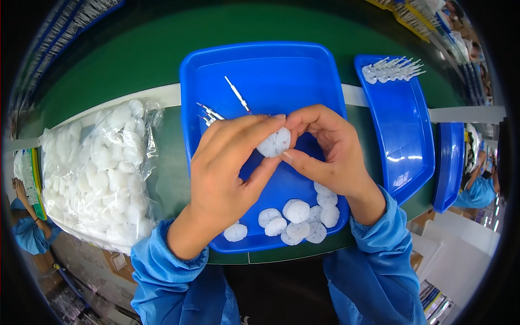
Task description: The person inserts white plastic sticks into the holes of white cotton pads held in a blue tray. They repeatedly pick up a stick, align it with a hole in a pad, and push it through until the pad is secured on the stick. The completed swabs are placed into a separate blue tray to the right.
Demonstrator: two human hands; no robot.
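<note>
Above the middle of a large blue tray (271,54), a round white disc (275,143) with faint radial lines is held between both hands. My left hand (225,162) grips it between thumb and fingers from the left. The thumb and fingers of my right hand (325,149) close on its right edge. Similar white discs (297,211) lie loose in the near part of the tray, some overlapping. Several thin white sticks (236,93) with metallic and reddish parts lie in the tray's far left, partly hidden by my left hand.
A clear plastic bag (100,173) full of white round pieces lies on the left. To the right, a narrower blue tray (401,135) has a row of white discs with sticks (394,70) at its far end. Another blue tray (448,162) stands beyond. Other people work at both sides.
</note>
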